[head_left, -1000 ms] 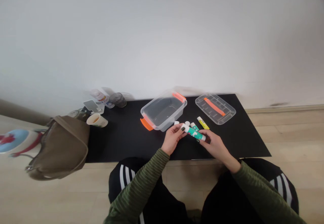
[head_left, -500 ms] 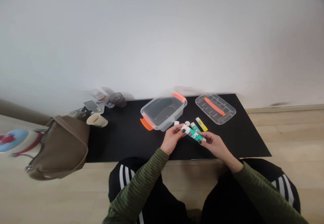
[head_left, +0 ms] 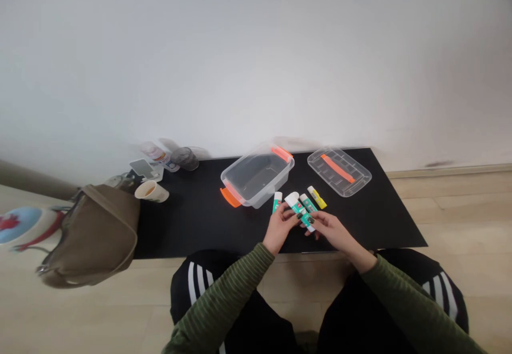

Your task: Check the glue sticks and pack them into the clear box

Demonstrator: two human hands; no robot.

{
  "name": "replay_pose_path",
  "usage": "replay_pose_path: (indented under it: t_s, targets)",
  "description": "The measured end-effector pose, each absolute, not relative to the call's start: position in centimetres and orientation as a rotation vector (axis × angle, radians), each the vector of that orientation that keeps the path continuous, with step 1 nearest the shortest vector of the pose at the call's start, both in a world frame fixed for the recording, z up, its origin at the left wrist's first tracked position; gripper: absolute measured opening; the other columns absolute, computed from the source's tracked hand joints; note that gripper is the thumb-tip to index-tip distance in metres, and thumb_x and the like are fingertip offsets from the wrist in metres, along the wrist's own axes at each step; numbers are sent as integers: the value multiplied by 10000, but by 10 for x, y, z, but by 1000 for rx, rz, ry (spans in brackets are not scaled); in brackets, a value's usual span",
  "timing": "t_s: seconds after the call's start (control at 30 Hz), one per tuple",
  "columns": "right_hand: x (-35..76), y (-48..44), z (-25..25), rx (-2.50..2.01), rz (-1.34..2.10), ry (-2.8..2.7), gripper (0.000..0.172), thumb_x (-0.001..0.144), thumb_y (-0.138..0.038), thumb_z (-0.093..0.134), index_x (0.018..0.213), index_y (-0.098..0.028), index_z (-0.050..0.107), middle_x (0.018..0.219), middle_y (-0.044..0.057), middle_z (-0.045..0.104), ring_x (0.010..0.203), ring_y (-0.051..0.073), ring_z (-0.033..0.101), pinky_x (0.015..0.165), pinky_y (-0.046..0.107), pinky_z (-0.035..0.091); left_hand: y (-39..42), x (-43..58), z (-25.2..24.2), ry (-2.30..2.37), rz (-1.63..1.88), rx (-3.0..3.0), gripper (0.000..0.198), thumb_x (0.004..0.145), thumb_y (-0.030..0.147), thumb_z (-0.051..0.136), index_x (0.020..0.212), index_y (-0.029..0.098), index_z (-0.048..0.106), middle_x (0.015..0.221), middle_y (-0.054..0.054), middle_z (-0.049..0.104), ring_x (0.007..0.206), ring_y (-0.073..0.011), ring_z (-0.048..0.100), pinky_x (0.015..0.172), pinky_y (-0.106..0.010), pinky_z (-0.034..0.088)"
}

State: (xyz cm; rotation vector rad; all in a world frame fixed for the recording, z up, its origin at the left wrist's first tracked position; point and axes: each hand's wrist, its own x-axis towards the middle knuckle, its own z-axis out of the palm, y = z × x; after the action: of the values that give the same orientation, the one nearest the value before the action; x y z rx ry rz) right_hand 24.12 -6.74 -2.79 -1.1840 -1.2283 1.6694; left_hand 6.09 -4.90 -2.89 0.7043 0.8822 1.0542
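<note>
A green-and-white glue stick (head_left: 301, 210) is pinched between both hands, tilted with its white end up and to the left. My left hand (head_left: 279, 227) grips its left side with thumb and fingers. My right hand (head_left: 335, 232) closes on its lower end. Just beyond the fingers lie a second green-and-white glue stick (head_left: 308, 202) and a yellow glue stick (head_left: 317, 197). Another green-and-white glue stick (head_left: 277, 200) is partly hidden by my left hand. Behind stands an uncovered clear plastic box (head_left: 262, 198) with orange latches.
On the black table (head_left: 192, 226), the box's clear lid (head_left: 354, 183) with an orange handle lies at the right. At the left are a paper cup (head_left: 154, 193) of brownish drink, a dark round object (head_left: 184, 159), a bottle (head_left: 158, 155) and a brown bag (head_left: 98, 231). A wall rises behind.
The held glue stick has turned steeper, its lower end now nearer me. My left hand has shifted slightly right and down, uncovering more of the leftmost glue stick.
</note>
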Motion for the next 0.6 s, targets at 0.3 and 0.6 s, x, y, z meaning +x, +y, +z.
replay_pose_path:
  t_s: [0.3,0.6]
  targets:
    - [242,-67,-28,-1399,1305,-1628,292,860,-391,573,1074,-227,687,981,45,743,876,201,700,762,326,554,-47,53,-20,1051,1132,953,413,701,281,801,1074,172,662,1056,-97,717,920,-200,674,876,-335,515]
    - [256,-59,-31,-1574,765,-1836,236,857,-264,524,1020,-223,690,933,64,714,812,198,666,784,334,524,-27,38,-29,1541,1030,1554,383,680,224,747,1056,247,678,904,-46,683,801,-220,626,847,-333,460]
